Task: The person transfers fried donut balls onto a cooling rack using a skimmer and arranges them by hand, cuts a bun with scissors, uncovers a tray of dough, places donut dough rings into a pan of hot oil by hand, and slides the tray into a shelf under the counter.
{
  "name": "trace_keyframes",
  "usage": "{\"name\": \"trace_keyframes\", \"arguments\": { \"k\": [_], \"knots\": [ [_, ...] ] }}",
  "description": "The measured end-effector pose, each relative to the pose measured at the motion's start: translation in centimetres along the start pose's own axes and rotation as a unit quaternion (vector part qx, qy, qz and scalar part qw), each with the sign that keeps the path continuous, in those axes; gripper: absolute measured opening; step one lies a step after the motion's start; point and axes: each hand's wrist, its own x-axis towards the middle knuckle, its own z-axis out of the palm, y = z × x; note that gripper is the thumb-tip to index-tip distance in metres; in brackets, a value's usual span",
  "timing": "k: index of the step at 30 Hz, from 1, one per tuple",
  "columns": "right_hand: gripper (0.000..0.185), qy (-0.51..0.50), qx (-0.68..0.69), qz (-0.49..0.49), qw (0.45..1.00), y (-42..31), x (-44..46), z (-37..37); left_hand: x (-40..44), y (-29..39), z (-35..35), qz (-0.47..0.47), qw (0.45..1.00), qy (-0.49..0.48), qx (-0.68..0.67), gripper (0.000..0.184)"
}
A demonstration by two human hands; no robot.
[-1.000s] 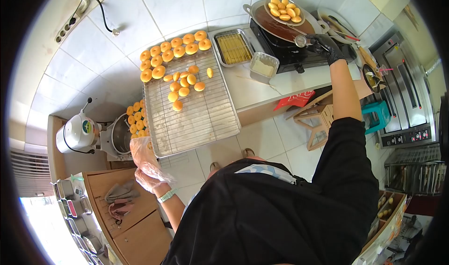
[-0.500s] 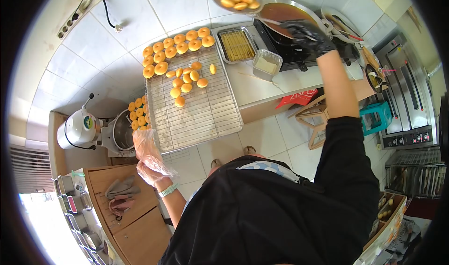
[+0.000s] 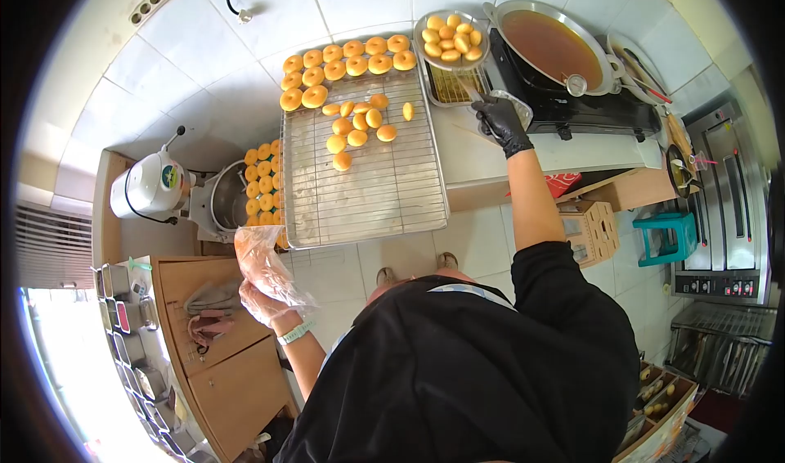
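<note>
My right hand (image 3: 500, 123), in a black glove, is closed around the handle of a round skimmer (image 3: 472, 87). Small golden buns (image 3: 452, 39) fill the skimmer, which hangs over a small metal tray with a rack (image 3: 446, 85). My left hand (image 3: 263, 302) wears a clear plastic glove near the big tray's lower left corner; what its fingers hold, if anything, is hard to make out. The big wire-racked tray (image 3: 365, 205) carries rows of ring doughnuts (image 3: 357, 65) along its back and a loose group of small buns (image 3: 357, 121) in front.
A wide pan of brown oil (image 3: 552, 46) with a round thermometer (image 3: 576, 85) sits on a black stove (image 3: 601, 119). A mixer (image 3: 147, 189) and bowl (image 3: 230, 201) stand left, beside more doughnuts (image 3: 263, 181). An oven (image 3: 724, 201) and teal stool (image 3: 666, 238) are at right.
The skimmer of buns has moved from over the oil pan, leftward and down, to above the small tray. My right hand has moved left with it. The head view has shifted. My left hand has barely moved.
</note>
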Motion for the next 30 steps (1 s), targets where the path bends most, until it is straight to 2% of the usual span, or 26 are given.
{"name": "trace_keyframes", "arguments": {
  "k": [1,4,6,9,10,13,14,17,20,21,22,23,25,29,30],
  "knots": [
    [0.021,0.01,0.001,0.005,1.0,-0.5,-0.1,0.2,0.3,-0.2,-0.2,0.008,1.0,-0.006,0.028,0.023],
    [0.009,0.007,0.056,0.119,0.991,3.1,1.7,-0.3,1.0,-1.2,-1.6,0.041,0.992,-0.007,0.12,0.023],
    [0.007,0.004,0.079,0.106,0.991,4.3,2.0,0.0,1.0,-1.5,-1.0,0.087,0.981,0.017,0.171,0.022],
    [0.006,0.001,0.047,0.077,0.996,3.5,2.0,0.6,0.4,-0.7,-1.0,0.039,0.998,0.034,0.02,0.023],
    [0.009,0.005,0.029,0.064,0.998,3.1,1.8,0.7,0.9,-1.4,-1.6,0.128,0.971,0.009,0.204,0.024],
    [0.03,0.024,-0.031,0.026,0.999,1.7,0.5,1.0,1.3,-1.0,-1.9,-0.025,0.998,-0.021,-0.058,0.025],
    [0.022,0.023,-0.017,0.017,0.999,1.7,0.8,0.9,1.4,-0.9,-1.8,0.032,0.996,-0.004,0.08,0.021],
    [0.024,0.042,0.015,0.028,0.999,0.3,0.0,1.4,0.8,-0.5,-1.4,-0.049,0.996,-0.002,-0.08,0.021],
    [0.015,0.019,0.036,0.091,0.995,5.1,1.8,0.4,-0.5,-0.2,-1.0,0.086,0.99,0.025,0.106,0.021],
    [0.012,0.014,0.034,0.112,0.993,5.1,1.9,0.5,-0.3,0.1,-0.7,0.046,0.996,0.018,0.072,0.022],
    [0.009,0.001,0.066,0.108,0.992,4.6,2.3,0.3,-0.1,0.1,-0.2,0.006,0.999,0.012,0.031,0.023],
    [0.009,0.007,0.039,0.09,0.995,4.3,2.5,0.2,-0.1,0.3,-0.4,-0.037,0.999,0.01,-0.003,0.024],
    [0.009,0.022,-0.012,0.056,0.998,3.0,1.9,0.6,-0.4,0.3,-0.5,-0.008,1.0,-0.004,0.018,0.023],
    [0.021,0.029,-0.004,0.017,0.999,1.3,0.7,0.8,-0.5,0.4,-0.5,-0.056,0.998,0.019,-0.037,0.022],
    [0.017,0.019,-0.009,0.017,1.0,0.6,0.3,0.9,-0.5,0.5,-0.5,-0.067,0.996,0.019,-0.062,0.022]
  ]
}}
